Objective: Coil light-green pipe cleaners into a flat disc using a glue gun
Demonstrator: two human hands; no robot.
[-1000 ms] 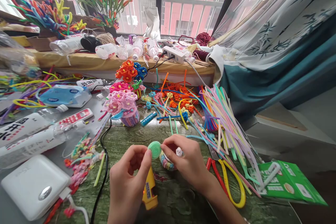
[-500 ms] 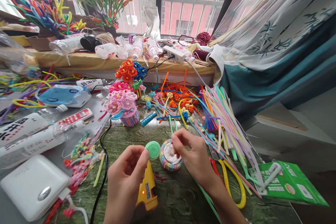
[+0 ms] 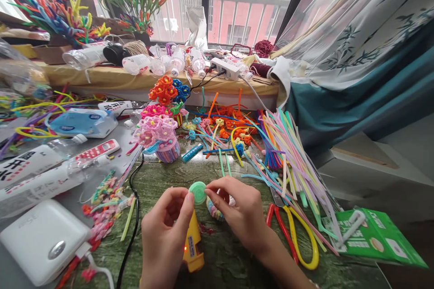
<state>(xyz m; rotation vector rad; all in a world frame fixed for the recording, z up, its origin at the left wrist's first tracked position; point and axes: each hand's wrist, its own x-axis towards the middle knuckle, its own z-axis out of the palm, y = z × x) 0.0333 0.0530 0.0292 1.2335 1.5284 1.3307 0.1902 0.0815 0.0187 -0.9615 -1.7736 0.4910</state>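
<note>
A mint-green disc (image 3: 197,193) with spiral rings, like a coiled strip, is held up over the table. My left hand (image 3: 167,223) pinches its lower left edge between thumb and fingertips. On its right edge, the thumb and forefinger of my right hand (image 3: 239,207) also close on it. Behind the right hand sits a small round pot with a pastel beaded-looking rim (image 3: 214,210); most of it and its white filling are hidden. Below the disc lies a yellow glue gun (image 3: 194,246) with a red light, partly covered by my left hand.
Pliers with red and yellow handles (image 3: 313,253) lie right of my right hand. Pastel pipe cleaners (image 3: 291,153) spread beyond them. A pink flower pot (image 3: 167,149) and a teal battery-like cylinder (image 3: 191,152) stand ahead. A power bank (image 3: 44,239), black cable (image 3: 135,207) and bottles (image 3: 44,185) are leftward.
My right hand has moved left from the round pot's white filling to the green disc and now grips its edge. It now covers most of the pot. The left hand stays nearly still.
</note>
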